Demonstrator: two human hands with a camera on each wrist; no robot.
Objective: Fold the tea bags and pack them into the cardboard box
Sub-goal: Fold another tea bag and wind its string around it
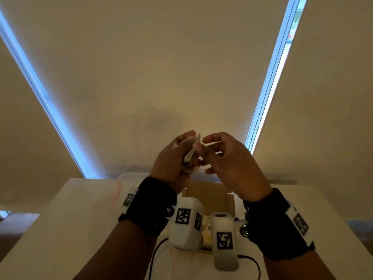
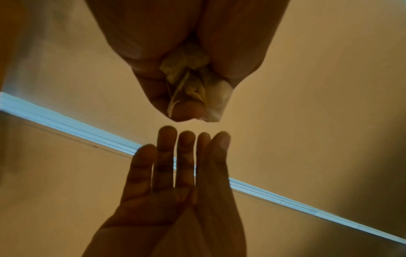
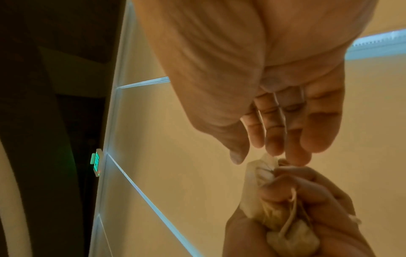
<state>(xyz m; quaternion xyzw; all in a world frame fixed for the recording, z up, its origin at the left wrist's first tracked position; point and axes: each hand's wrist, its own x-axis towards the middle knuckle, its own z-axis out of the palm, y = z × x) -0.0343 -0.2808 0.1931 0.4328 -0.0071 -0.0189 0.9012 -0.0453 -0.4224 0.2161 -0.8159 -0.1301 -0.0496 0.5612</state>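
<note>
**Caller:** What do your views show right now?

**Operator:** I see both hands raised in front of a pale roller blind. My left hand [image 1: 171, 158] is clenched around a crumpled bunch of tea bags [image 1: 190, 156], their strings trailing through the fist. My right hand [image 1: 228, 158] is released, fingers straight or loosely bent, holding nothing. In the right wrist view its fingertips [image 3: 297, 156] are at the top of the bunch, touching or nearly so; the left wrist view shows a thin gap.

**Caller:** Where is the box?

**Operator:** The cardboard box [image 1: 210, 196] sits open on the bench [image 1: 76, 219], directly below and between my wrists. A few pale tea bags [image 1: 206, 229] already lie inside it, glimpsed between the two wrist cameras.

**Caller:** How far along is the job?

**Operator:** Partway, I judge. Some bags are packed, and the bunch in my left hand is not yet in the box. I cannot tell how neatly it is folded, or whether more bags wait elsewhere.

**Caller:** Any room to move?

**Operator:** Open air surrounds both hands. Straight down, the box mouth is partly hidden by the wrist cameras, and its raised flaps stand below my palms. A black cable [image 1: 155, 253] trails on the bench beneath my left wrist.
</note>
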